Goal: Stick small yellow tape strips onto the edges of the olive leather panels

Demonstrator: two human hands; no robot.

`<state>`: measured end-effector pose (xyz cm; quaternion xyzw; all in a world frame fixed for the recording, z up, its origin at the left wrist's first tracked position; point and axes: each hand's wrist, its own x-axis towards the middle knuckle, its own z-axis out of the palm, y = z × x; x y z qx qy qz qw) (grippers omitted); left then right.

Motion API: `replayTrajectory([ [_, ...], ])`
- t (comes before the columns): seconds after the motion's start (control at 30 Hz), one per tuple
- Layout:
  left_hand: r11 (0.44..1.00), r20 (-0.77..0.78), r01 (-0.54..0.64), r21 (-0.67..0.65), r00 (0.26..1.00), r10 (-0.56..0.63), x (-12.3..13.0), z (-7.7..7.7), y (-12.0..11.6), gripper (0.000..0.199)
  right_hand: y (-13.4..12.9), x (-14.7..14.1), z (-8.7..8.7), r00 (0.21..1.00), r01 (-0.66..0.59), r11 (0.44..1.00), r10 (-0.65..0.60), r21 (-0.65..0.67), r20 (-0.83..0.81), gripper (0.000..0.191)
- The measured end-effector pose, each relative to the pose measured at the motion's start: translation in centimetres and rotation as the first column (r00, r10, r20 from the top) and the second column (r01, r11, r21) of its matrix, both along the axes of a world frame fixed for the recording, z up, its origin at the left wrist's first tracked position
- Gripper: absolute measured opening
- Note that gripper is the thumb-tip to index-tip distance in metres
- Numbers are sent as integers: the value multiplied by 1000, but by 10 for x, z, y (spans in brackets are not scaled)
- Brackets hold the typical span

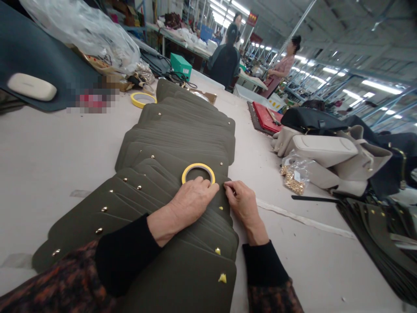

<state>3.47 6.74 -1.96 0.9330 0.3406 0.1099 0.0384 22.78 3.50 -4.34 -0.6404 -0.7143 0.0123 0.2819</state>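
My left hand (pixel 192 202) lies flat and open on the fanned row of olive leather panels (pixel 169 161), gripping nothing, its fingertips just short of a roll of yellow tape (pixel 198 165) that sits on the stack at about 12 o'clock from that hand. My right hand (pixel 243 204) is the nearer to the panels' edge – its fingertips (pixel 228 186) are drawn together at the rim of the upper panel, though from this view I can't quite tell whether they pinch it or only touch it. The row's long axis runs from about 7 o'clock to 12 o'clock across the pale work table (pixel 58 174), with gold studs (pixel 152 156) along its left side.
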Motion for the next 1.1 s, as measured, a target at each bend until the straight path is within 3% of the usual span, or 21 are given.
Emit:
replayTrajectory([
  [0.23, 999, -5, 9, -50, 1000, -10, -2, 6, 5, 16, 13, -8, 6, 959, 196, 949, -239, -247, -155, 17],
  [0.3, 997, 65, 28, -77, 998, -23, -5, 7, 8, 17, 8, -10, 13, 957, 173, 936, -234, -308, -174, 18],
  [0.47, 993, 226, 81, -89, 972, -59, -13, 3, 16, 19, -9, -13, 24, 969, -26, 880, -94, -474, -227, 19],
  [0.6, 994, 351, 92, -55, 934, -67, -16, 1, 17, 23, -15, -12, 22, 887, 6, 965, -125, -260, -444, 18],
  [0.7, 989, 370, 136, -51, 923, -108, -18, 4, 15, 45, -17, -15, 23, 798, 47, 997, -75, -63, -598, 22],
  [0.8, 987, 331, 138, -83, 938, -103, -18, 5, 13, 55, -20, -23, 27, 865, -18, 998, 46, 62, -500, 17],
  [0.93, 988, 339, 146, -59, 934, -117, -17, 3, 11, 54, -22, -32, 32, 933, -167, 975, 205, 149, -296, 17],
  [1.1, 984, 343, 160, -72, 931, -126, -16, 2, 10, 43, -20, -34, 30, 953, -225, 953, 259, 202, -160, 16],
])
